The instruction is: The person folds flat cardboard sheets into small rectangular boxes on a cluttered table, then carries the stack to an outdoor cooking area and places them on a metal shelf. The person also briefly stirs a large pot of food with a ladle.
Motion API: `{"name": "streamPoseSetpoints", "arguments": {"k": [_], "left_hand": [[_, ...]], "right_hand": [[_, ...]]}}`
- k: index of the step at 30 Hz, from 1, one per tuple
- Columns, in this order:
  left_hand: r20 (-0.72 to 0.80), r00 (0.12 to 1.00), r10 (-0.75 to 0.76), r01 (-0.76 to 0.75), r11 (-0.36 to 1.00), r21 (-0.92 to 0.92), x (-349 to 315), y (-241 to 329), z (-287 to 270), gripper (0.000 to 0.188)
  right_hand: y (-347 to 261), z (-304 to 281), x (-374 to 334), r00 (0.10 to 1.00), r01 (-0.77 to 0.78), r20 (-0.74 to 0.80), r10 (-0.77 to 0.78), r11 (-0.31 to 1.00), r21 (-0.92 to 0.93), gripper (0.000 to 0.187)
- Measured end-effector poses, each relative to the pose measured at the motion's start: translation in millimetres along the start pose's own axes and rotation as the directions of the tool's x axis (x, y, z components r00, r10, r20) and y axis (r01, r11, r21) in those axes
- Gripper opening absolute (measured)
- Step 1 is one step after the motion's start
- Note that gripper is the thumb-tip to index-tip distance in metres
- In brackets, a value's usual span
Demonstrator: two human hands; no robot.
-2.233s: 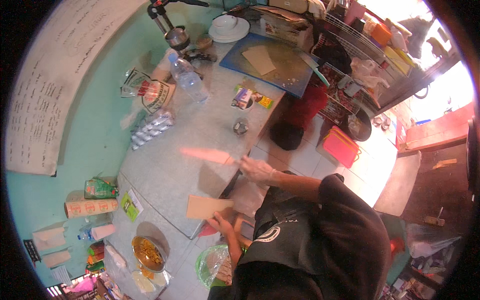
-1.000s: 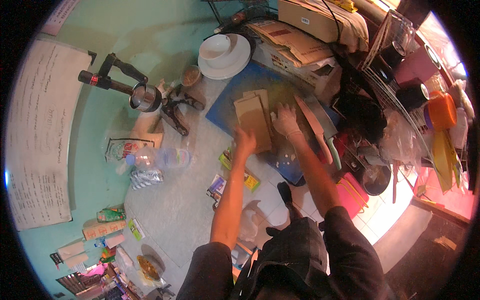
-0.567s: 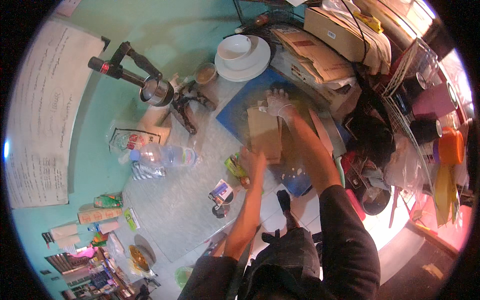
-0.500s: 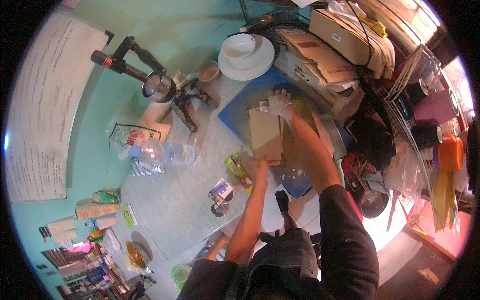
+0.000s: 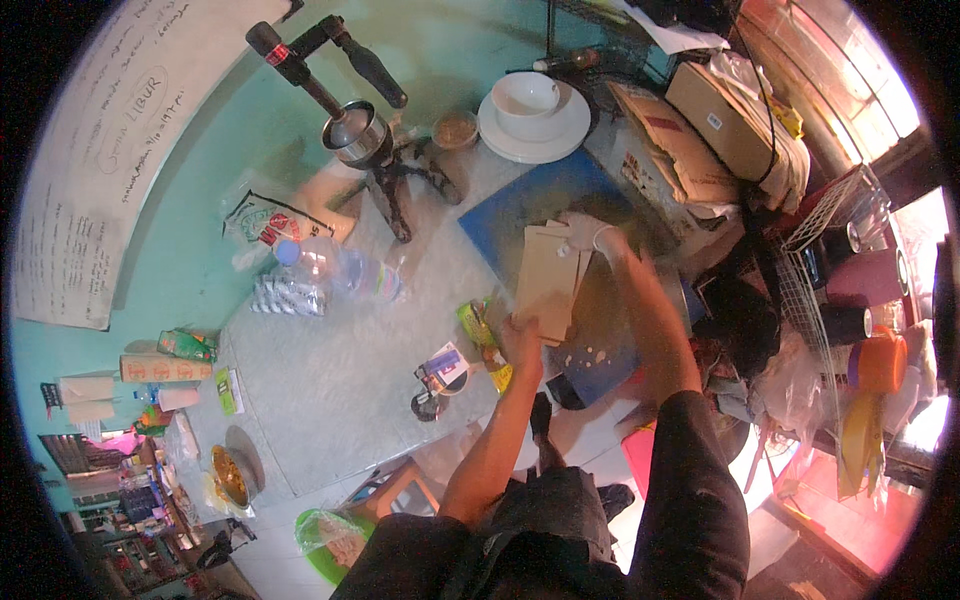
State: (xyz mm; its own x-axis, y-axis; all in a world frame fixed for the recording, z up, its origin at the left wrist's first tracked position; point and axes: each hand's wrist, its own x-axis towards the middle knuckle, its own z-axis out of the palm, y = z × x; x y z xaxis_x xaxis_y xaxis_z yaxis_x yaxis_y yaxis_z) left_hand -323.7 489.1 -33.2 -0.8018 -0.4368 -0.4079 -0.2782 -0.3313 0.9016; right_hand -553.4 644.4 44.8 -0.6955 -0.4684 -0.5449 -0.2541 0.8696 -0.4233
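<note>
Head view showed the two hands apart, one at each end of a short stack of brown card pieces (image 5: pixel 546 277) lying on the blue board (image 5: pixel 500 214), towards the right end of the worktop (image 5: pixel 335 395). The left hand (image 5: pixel 526 338), bare, was closed on the near end, at the left corner of the stack; the right hand (image 5: pixel 585 232), in a thin clear glove, lay over the far end, though whether its fingers gripped or only pressed could not be told. The pieces were not flush: one lower piece peeped out along the right side of the top one. Handling them well, as far as could be judged, meant keeping both ends under light, even pressure, so the top piece did not slide over those beneath, and tapping the sides level rather than squeezing the middle, since stiff card would probably bow. Pale crumbs (image 5: pixel 592 356) were scattered by the near corner of the blue board, worth keeping out from between the layers. The left wrist passed close beside the green and yellow packets (image 5: pixel 482 335) near the worktop's front edge, so a low elbow and small movements seemed the safer way to avoid nudging them.
</note>
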Motion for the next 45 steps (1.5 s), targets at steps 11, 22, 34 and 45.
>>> {"name": "streamPoseSetpoints", "arguments": {"k": [11,22,34,45], "left_hand": [[0.331,0.911,0.248,-0.331,0.916,0.227,0.5,41.7,-5.4,0.046],[0.626,0.658,0.419,-0.555,0.831,0.027,4.1,142.8,3.8,0.059],[0.603,0.754,0.261,-0.494,0.831,0.257,38.5,74.7,0.5,0.061],[0.617,0.748,0.245,-0.498,0.821,0.278,38.8,38.9,-6.2,0.051]], "right_hand": [[19.6,58.5,-155.6,0.851,0.472,-0.523,0.049,0.366,0.802,0.044],[18.1,126.3,-189.5,0.68,0.599,-0.684,0.266,0.337,0.727,0.037],[-22.2,149.5,-168.8,0.553,0.439,-0.653,0.517,0.485,0.756,0.039],[4.6,198.9,-149.7,0.475,0.263,-0.704,0.528,0.678,0.686,0.054]]}}
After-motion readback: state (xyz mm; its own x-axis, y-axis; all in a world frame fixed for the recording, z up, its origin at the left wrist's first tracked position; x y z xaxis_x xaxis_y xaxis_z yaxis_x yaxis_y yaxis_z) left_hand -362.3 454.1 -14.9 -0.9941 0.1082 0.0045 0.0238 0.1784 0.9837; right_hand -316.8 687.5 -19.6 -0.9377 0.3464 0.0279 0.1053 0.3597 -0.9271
